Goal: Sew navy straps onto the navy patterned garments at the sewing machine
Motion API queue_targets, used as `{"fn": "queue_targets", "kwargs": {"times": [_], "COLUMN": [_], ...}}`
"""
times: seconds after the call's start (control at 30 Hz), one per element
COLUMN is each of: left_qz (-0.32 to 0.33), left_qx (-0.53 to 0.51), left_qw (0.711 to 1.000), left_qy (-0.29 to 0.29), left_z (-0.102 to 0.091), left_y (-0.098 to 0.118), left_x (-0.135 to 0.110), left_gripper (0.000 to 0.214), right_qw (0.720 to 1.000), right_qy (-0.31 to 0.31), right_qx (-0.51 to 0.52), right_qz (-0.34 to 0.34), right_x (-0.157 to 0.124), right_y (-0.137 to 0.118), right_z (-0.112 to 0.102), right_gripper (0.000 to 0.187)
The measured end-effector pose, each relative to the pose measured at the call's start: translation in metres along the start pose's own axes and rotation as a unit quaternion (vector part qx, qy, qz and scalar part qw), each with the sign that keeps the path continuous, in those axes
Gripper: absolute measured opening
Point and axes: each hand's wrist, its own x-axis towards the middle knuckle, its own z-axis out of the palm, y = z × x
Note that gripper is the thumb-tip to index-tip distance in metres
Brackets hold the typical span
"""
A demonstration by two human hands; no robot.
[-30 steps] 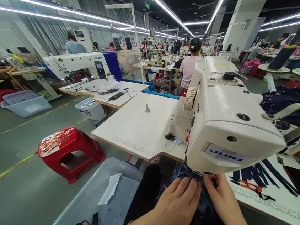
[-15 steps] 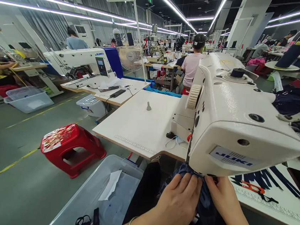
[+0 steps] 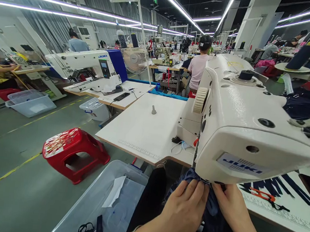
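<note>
From my remote seat I see the navy fabric [image 3: 212,207] bunched by the near edge of the sewing table [image 3: 148,130], its upper end under the sewing machine head [image 3: 255,134], its length trailing off the table toward my view. That long axis runs between the two hands. My left hand [image 3: 182,209] lies over it from the left, fingers bent and close together, holding the gathers down; the thumb is hidden. My right hand [image 3: 228,197] meets its right margin, thumb and finger near together, tips tucked under the head, so I cannot tell how firmly they pinch. Both hands sit about equally near, the left covering more cloth. Farther right, near the table's front edge, lie orange snips [image 3: 263,194] and dark strips [image 3: 282,186]
</note>
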Motion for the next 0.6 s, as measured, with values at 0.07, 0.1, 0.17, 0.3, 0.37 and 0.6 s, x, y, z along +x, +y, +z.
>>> {"fn": "queue_targets", "kwargs": {"times": [0.07, 0.1, 0.17, 0.3, 0.37, 0.6], "left_qz": [-0.004, -0.006, -0.010, -0.019, -0.017, -0.039], "left_qx": [0.000, 0.001, 0.005, 0.018, 0.023, 0.047], "left_qw": [1.000, 1.000, 0.999, 0.993, 0.991, 0.991], "left_qy": [0.003, 0.007, 0.030, 0.119, 0.133, 0.118], "left_z": [0.001, 0.002, 0.006, 0.023, 0.035, 0.052], "left_y": [0.000, 0.000, 0.000, -0.002, -0.005, -0.009], "left_x": [0.000, 0.000, -0.001, -0.005, -0.008, -0.012], "left_gripper": [0.042, 0.041, 0.041, 0.038, 0.038, 0.037], "right_qw": [1.000, 1.000, 1.000, 0.997, 0.993, 0.980], "right_qy": [-0.002, -0.002, 0.001, 0.019, 0.029, 0.018], "right_qx": [0.005, 0.008, 0.019, 0.073, 0.115, 0.198], "right_qz": [0.006, 0.009, 0.013, -0.003, -0.020, -0.016], "right_x": [0.000, 0.000, 0.001, 0.001, 0.002, 0.009], "right_y": [0.002, 0.003, 0.003, -0.001, -0.002, 0.033], "right_z": [0.001, 0.002, 0.004, 0.008, 0.010, 0.021], "right_gripper": [0.039, 0.039, 0.038, 0.038, 0.038, 0.039]}}
